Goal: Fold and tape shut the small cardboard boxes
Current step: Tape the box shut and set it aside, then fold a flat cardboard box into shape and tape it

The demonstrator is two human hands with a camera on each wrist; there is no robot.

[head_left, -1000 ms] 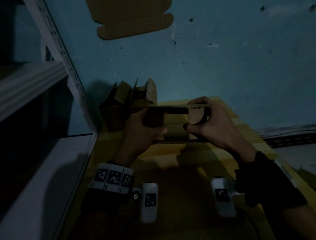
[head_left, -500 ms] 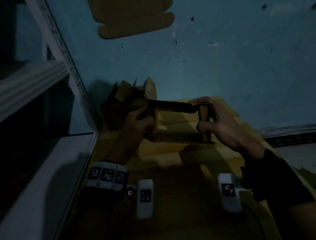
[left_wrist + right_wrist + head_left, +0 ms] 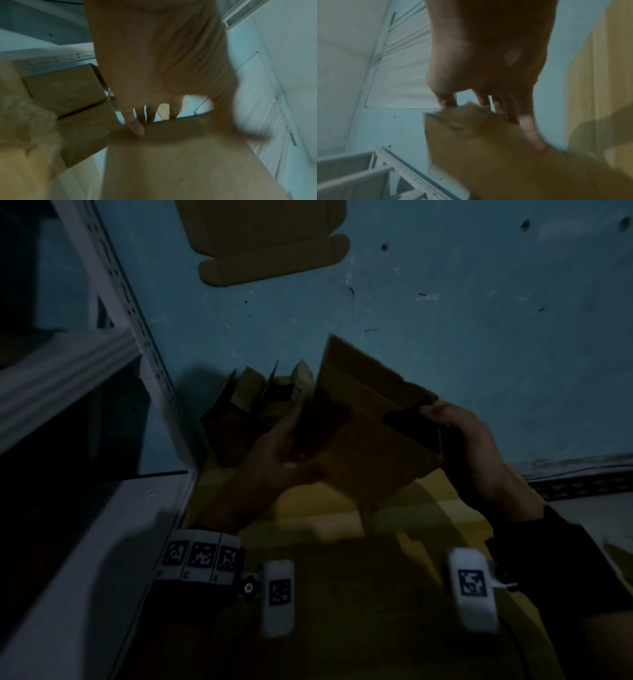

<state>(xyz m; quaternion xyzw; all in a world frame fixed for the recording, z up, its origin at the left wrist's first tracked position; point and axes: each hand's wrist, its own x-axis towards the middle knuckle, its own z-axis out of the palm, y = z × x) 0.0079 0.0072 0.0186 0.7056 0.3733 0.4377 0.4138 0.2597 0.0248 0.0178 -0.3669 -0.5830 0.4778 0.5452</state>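
Both of your hands have a grip on the cardboard box (image 3: 363, 440), which you hold up in the air over the yellow bench (image 3: 308, 518). From the head view, your left hand (image 3: 277, 457) closes its fingers round the box's left lower edge, and your right hand (image 3: 462, 436) curls over its right end, thumb near a dark opening in the side. The box is tilted: its long axis runs from upper left, where one corner points up toward the blue wall (image 3: 445, 320), down to lower right, and a broad brown face is turned toward you. Behind it, a pile of unfolded boxes (image 3: 253, 402) with flaps standing up sits at the back of the bench against the wall, beside the white shelf frame (image 3: 130, 313). A flat cardboard blank (image 3: 270, 241) shows on the wall higher up.

Your left wrist view is blurred. Your left hand (image 3: 154, 54) reaches down onto the box's (image 3: 180, 162) top edge, with one fingertip (image 3: 136, 127) pressed on the cardboard and the rest curled behind it. Two other brown boxes (image 3: 68, 97) lie to the left.

Your right wrist view is blurred too. Your right hand (image 3: 488, 54) pinches the box's (image 3: 488, 148) upper corner, the thumb (image 3: 532, 132) lying along one face and the fingers (image 3: 447, 100) behind the edge. How tightly you squeeze, you cannot tell from this.
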